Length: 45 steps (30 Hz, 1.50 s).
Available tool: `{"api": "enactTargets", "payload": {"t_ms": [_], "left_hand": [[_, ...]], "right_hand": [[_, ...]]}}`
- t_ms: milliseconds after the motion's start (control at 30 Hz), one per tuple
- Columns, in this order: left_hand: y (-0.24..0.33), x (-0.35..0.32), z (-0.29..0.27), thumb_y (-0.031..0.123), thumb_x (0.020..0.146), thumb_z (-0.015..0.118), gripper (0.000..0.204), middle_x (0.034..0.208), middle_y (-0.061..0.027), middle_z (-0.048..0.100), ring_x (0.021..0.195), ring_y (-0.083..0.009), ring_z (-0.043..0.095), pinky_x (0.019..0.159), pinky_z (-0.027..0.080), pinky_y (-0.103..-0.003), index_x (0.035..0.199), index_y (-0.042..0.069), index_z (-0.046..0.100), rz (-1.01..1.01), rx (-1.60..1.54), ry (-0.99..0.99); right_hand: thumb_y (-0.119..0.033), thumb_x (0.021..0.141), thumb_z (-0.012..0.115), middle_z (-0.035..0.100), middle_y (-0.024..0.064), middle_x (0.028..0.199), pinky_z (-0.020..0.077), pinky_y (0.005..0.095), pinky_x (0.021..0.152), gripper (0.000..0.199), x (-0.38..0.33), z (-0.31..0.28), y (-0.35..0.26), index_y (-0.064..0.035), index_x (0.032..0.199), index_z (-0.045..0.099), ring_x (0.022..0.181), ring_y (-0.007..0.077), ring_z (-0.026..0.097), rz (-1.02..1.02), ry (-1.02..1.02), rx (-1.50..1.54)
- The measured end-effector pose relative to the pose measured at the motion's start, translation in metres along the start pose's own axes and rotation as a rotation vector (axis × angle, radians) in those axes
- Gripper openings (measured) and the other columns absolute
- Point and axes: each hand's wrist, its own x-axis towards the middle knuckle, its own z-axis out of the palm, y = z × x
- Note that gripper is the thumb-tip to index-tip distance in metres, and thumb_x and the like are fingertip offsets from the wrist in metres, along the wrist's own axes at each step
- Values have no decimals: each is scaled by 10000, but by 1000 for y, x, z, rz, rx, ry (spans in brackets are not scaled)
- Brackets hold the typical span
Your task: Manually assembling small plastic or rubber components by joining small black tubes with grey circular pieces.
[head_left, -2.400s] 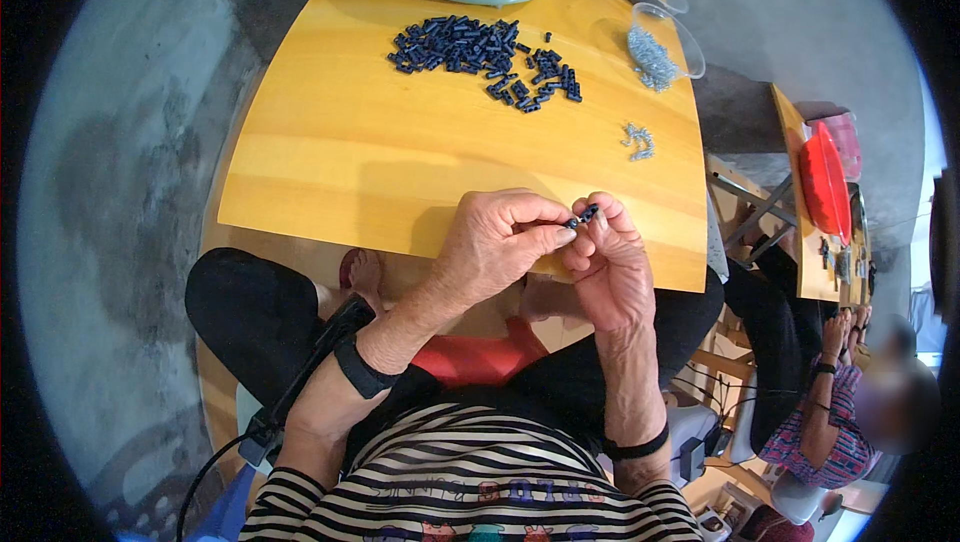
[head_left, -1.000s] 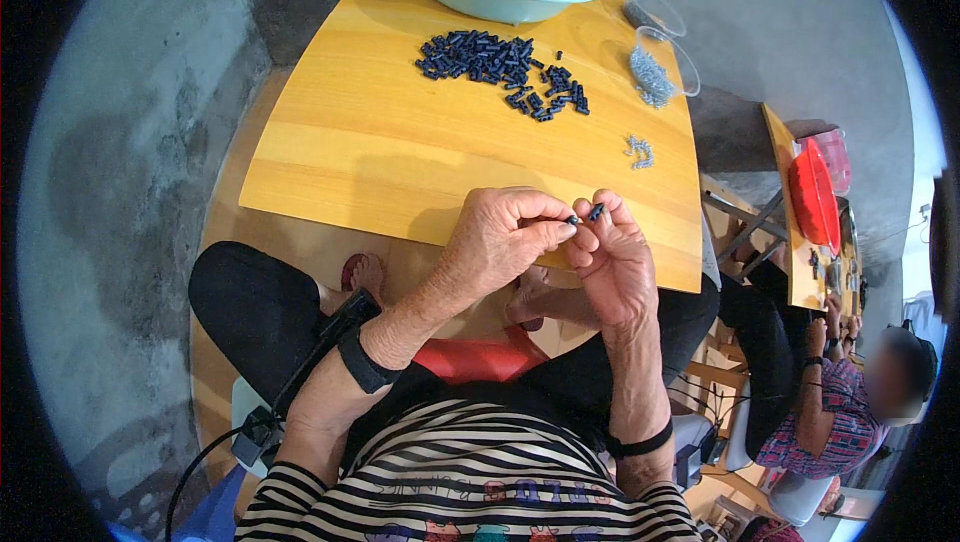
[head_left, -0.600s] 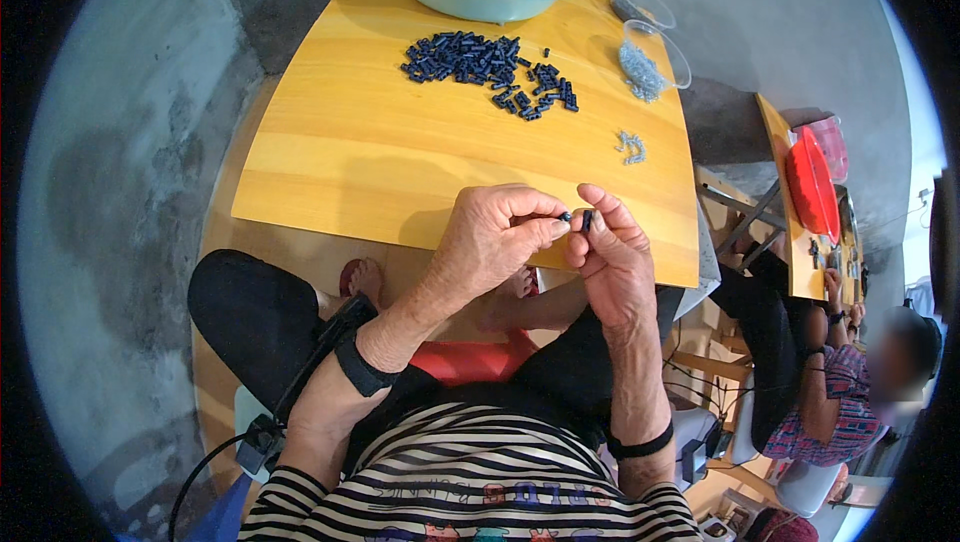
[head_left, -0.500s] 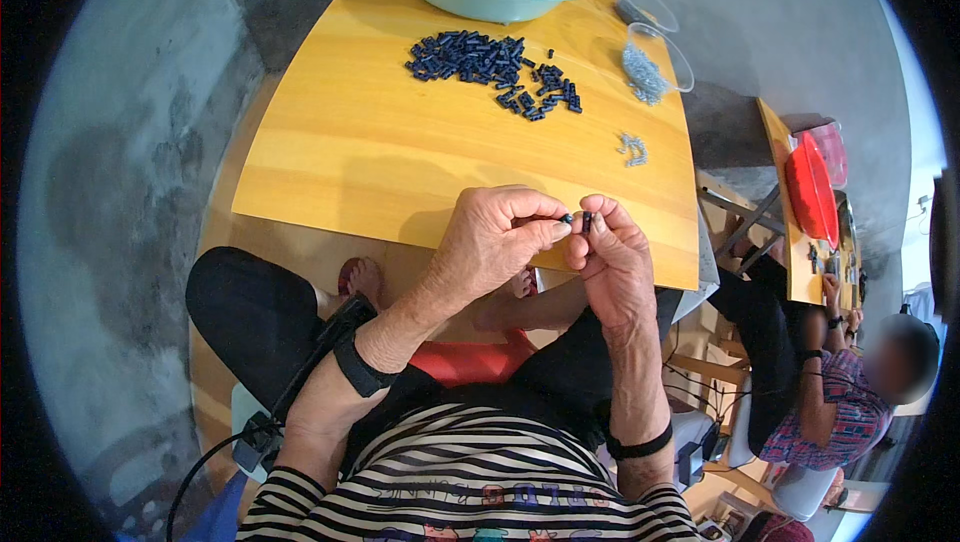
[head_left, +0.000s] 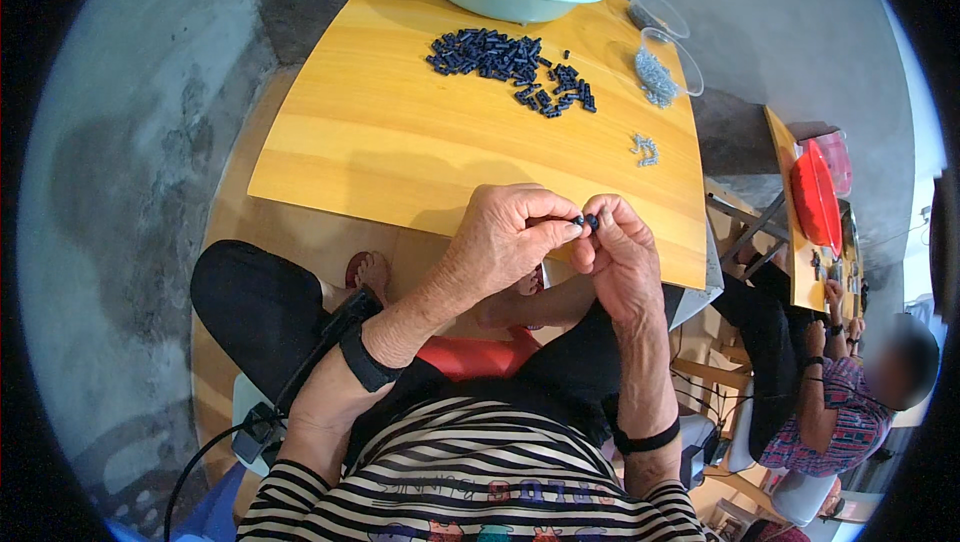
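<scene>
Both hands meet just above the table's near edge. Between the thumb and forefinger of my left hand (head_left: 508, 239) is a small dark piece (head_left: 578, 221), mostly hidden by the fingertips. My right hand (head_left: 622, 254) pinches a small black plastic part (head_left: 592, 223), its round end showing. The two pieces are side by side, touching or nearly so. Farther off on the wooden table (head_left: 370, 132) lies a loose pile of short black plastic parts (head_left: 490, 54). A few small clear or silvery pieces (head_left: 645, 150) lie to the right.
A pale green basin (head_left: 520, 4) full of black parts stands at the back. Two clear tubs (head_left: 690, 72) sit at the right edge, one holding silvery pieces. Another person (head_left: 825, 402) works at a second table with a red basin (head_left: 815, 202). A grey wall (head_left: 130, 192) is on the left.
The right hand's part has been turned, so its round end now shows, and the two pieces are closer together. The whole scene has shifted slightly right in view.
</scene>
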Motion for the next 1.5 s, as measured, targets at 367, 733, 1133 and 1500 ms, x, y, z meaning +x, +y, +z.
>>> {"api": "enactTargets", "payload": {"t_ms": [367, 733, 1133, 1500], "left_hand": [[1, 0, -4, 72, 827, 672, 120, 800, -44, 674, 714, -73, 612, 619, 508, -221, 913, -11, 683, 9, 11, 14], [8, -2, -4, 64, 818, 685, 140, 771, -44, 673, 642, -66, 605, 579, 514, -204, 931, -19, 685, -96, -162, -13], [8, -4, -3, 66, 811, 693, 181, 751, -60, 677, 606, -69, 601, 549, 505, -200, 964, -29, 680, -116, -233, 8], [3, -3, -2, 54, 809, 692, 169, 759, -71, 678, 614, -76, 602, 542, 501, -205, 951, -36, 681, -110, -254, 13]], "right_hand": [[-140, 926, 533, 566, 54, 877, 371, 218, 545, 225, -7, 3, 0, 1, 1095, 578, 612, 94, 439, 39, -32, 207], [-79, 904, 553, 602, 54, 954, 307, 176, 470, 179, 0, 10, 4, -43, 1079, 569, 552, 46, 365, 16, -1, 347], [-83, 903, 563, 647, 93, 997, 335, 186, 473, 181, 3, 19, 7, -44, 1077, 593, 560, 55, 447, -50, 41, 274], [-72, 896, 562, 640, 89, 1006, 378, 173, 506, 178, 4, 16, 5, -49, 1072, 586, 677, 71, 539, -41, -5, 248]]}}
